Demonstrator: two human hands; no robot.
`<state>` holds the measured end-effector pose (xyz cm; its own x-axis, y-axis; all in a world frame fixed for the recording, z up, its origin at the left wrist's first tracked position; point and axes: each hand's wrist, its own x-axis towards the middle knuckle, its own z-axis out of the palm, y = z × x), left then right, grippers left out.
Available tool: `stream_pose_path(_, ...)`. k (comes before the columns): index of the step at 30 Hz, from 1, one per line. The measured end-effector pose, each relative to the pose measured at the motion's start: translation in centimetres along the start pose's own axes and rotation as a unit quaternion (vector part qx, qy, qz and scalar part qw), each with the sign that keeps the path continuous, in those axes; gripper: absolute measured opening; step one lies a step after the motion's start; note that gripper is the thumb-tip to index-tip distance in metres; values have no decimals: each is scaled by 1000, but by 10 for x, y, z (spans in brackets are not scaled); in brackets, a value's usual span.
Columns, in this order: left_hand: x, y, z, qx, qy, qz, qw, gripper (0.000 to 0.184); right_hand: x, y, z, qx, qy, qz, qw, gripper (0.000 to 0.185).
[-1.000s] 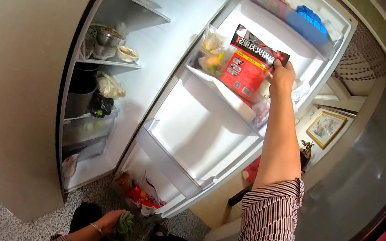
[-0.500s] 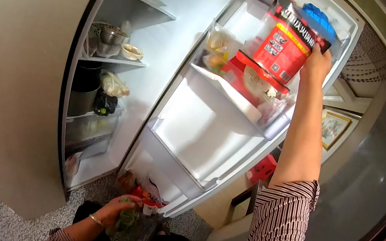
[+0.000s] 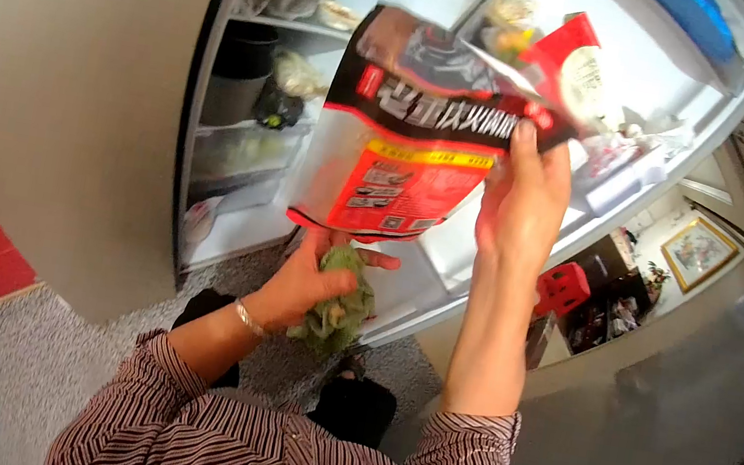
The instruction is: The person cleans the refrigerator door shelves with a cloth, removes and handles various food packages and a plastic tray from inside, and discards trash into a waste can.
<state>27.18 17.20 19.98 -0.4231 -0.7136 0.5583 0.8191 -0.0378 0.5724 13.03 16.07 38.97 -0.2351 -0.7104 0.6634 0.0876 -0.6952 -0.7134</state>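
My right hand [image 3: 525,198] is closed on the right edge of a large red and black printed food pouch [image 3: 409,185], which has a partly see-through side. The pouch hangs in front of the open fridge door, tilted. Just below its bottom edge is my left hand [image 3: 311,281], with a bracelet at the wrist. Between its thumb and fingers it holds a crumpled green bundle [image 3: 335,314]; whether this is leaves or a bag I cannot tell. The index finger is stretched out near the pouch's lower edge.
Behind the pouch, the fridge door's shelf holds a red packet [image 3: 570,59] and several bags. Inside the fridge stand a dark pot [image 3: 238,85], a bagged item [image 3: 298,75] and bowls. A red stool [image 3: 563,289] and a framed picture [image 3: 698,253] are beyond the door.
My right hand has brought the pouch down and left, away from the door shelf and nearer to me. My left hand has come up with the green bundle towards the pouch.
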Motion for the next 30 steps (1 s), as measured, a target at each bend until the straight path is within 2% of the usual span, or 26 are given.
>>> stream_pose_path(1, -7, 3, -2, -47, 36, -32, 998, 86, -15, 10, -5, 6, 3, 9, 1000, 18)
stream_pose_path(2, -14, -1, -16, -27, 82, -47, 995, 84, -31, 17, -6, 26, -11, 21, 999, 18)
stream_pose_path(5, -34, -15, -63, -27, 99, -24, 994, 77, -65, 41, -23, 39, -83, 45, 995, 18)
stream_pose_path(6, -38, -4, -60, 48, 131, -35, 990, 73, -76, 41, -21, 30, -94, 59, 993, 19)
stream_pose_path(8, -52, 0, -76, 107, 157, -25, 982, 73, -89, 40, -15, 31, -112, 79, 990, 21)
stream_pose_path(9, -56, 8, -76, 158, 169, -17, 973, 73, -94, 41, -13, -24, -140, 50, 989, 23)
stream_pose_path(10, -57, 18, -65, 57, 224, -31, 972, 76, -98, 41, -10, -78, -169, 19, 982, 25)
stream_pose_path(12, -67, 28, -78, 74, 207, -19, 975, 72, -105, 38, -7, -65, -195, 18, 978, 26)
stream_pose_path(13, -70, 33, -83, 208, 160, 14, 965, 67, -107, 37, -6, -62, -217, 12, 974, 28)
stream_pose_path(15, -74, 47, -87, 465, 101, 110, 873, 59, -108, 36, -4, -50, -231, 9, 971, 29)
stream_pose_path(19, -74, 72, -68, 561, 108, 117, 812, 39, -112, 34, 4, -84, -267, 6, 960, 31)
stream_pose_path(20, -74, 74, -65, 482, 147, 99, 858, 39, -112, 34, 6, -95, -276, -2, 956, 31)
stream_pose_path(23, -82, 75, -83, 367, 171, 92, 910, 38, -113, 33, 11, -101, -314, -51, 943, 32)
stream_pose_path(24, -84, 76, -88, 172, 184, 79, 964, 39, -114, 31, 12, -96, -313, -50, 944, 32)
stream_pose_path(25, -87, 77, -92, -30, 191, 63, 979, 40, -115, 28, 14, -101, -318, -50, 941, 31)
stream_pose_path(26, -89, 73, -95, -15, 205, 72, 976, 45, -117, 26, 16, -106, -324, -49, 939, 30)
stream_pose_path(30, -93, 77, -104, -42, 216, 33, 975, 47, -119, 24, 20, -120, -335, -67, 932, 28)
